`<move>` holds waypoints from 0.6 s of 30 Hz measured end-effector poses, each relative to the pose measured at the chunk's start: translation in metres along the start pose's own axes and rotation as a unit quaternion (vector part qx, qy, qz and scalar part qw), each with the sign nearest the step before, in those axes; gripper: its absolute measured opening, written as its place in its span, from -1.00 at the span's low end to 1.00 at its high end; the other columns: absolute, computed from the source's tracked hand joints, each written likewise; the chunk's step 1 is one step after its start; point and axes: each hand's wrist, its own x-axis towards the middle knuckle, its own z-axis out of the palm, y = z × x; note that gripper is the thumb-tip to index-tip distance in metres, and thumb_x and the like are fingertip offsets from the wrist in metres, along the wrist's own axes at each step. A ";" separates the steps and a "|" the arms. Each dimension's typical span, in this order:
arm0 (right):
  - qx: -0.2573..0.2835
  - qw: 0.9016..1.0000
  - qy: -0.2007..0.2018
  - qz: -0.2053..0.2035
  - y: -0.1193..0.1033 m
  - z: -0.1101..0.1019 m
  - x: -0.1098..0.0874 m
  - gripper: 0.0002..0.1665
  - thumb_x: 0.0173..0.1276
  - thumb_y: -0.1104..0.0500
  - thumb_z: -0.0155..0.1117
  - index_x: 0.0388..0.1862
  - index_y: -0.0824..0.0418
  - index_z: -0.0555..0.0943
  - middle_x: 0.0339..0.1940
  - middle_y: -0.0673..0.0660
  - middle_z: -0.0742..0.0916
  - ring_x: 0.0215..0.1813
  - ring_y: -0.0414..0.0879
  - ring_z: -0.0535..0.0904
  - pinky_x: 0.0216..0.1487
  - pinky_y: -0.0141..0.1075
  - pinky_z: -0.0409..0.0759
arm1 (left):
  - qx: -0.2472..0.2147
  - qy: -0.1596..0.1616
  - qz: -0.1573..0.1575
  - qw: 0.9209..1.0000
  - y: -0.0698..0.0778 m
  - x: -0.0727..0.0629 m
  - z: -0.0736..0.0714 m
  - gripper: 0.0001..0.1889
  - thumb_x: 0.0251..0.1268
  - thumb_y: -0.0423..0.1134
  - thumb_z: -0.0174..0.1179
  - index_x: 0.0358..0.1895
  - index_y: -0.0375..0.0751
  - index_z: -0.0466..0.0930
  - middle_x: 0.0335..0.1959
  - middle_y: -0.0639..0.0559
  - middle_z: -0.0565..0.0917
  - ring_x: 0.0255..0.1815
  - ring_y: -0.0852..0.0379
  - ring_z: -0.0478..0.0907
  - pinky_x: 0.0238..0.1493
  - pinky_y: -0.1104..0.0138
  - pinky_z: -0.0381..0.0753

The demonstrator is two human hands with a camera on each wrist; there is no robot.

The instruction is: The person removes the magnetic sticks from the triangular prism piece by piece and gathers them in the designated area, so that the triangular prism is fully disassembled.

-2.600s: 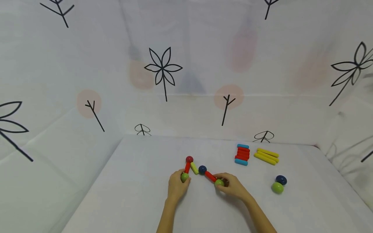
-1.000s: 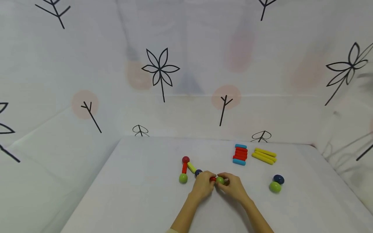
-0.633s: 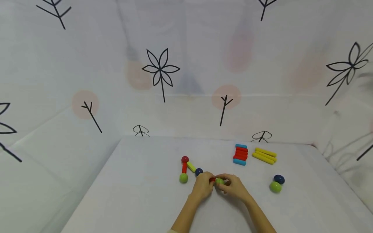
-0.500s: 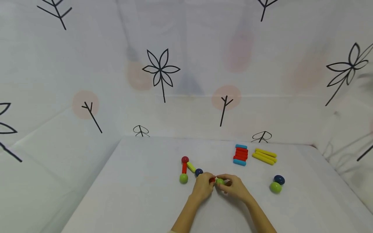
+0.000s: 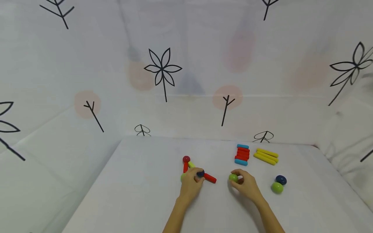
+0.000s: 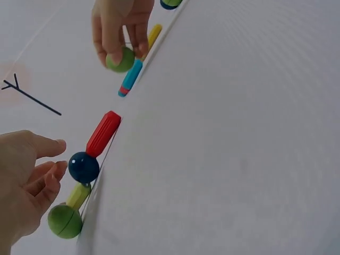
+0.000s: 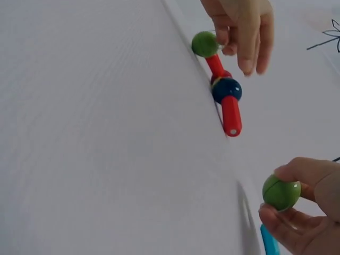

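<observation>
In the head view, lower centre, the right hand pinches a green ball just above the desk; the left hand, fingers relaxed, touches a navy ball joined to a red stick. Right of centre lie three yellow sticks. The left wrist view shows two green balls, one navy ball and one red stick; the right wrist view shows the same pinch.

We see L hand by navy ball w/ red rod; R hand pinches green ball.

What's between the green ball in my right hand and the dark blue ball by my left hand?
Only the short red rod, stuck to the dark blue ball; bare white table separates it from the green ball, per the head view.
</observation>
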 end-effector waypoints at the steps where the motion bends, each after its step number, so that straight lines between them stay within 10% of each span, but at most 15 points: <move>1: -0.006 1.000 -0.002 0.005 0.001 -0.004 -0.002 -0.58 0.16 0.25 0.35 0.01 0.31 0.53 -0.09 0.19 0.64 -0.28 -0.10 0.53 -0.27 -0.39 0.54 | 0.008 0.017 -0.004 1.000 -0.002 0.000 -0.003 -0.71 -0.02 -0.47 0.37 -0.15 -0.34 0.64 -0.21 -0.10 0.63 -0.56 0.32 0.35 -0.48 0.52 0.44; 8: -0.056 0.997 -0.030 0.040 0.019 -0.035 -0.022 -0.55 0.13 0.15 0.39 -0.04 0.33 0.55 -0.18 0.18 0.67 -0.33 -0.10 0.57 -0.33 -0.31 0.58 | 0.075 0.138 -0.040 0.987 -0.019 0.000 -0.023 -0.72 -0.15 -0.37 0.45 -0.26 -0.29 0.68 -0.37 -0.07 0.63 -0.44 0.06 0.48 -0.40 0.35 0.47; 18: -0.096 0.987 -0.058 0.112 0.055 -0.089 -0.047 -0.32 0.10 -0.04 0.42 -0.04 0.48 0.51 -0.19 0.29 0.65 -0.27 0.00 0.59 -0.27 -0.16 0.60 | 0.061 0.093 -0.121 0.986 -0.033 -0.006 -0.037 -0.50 -0.02 -0.12 0.40 -0.02 -0.35 0.56 -0.16 -0.19 0.54 -0.15 -0.05 0.49 -0.12 0.13 0.54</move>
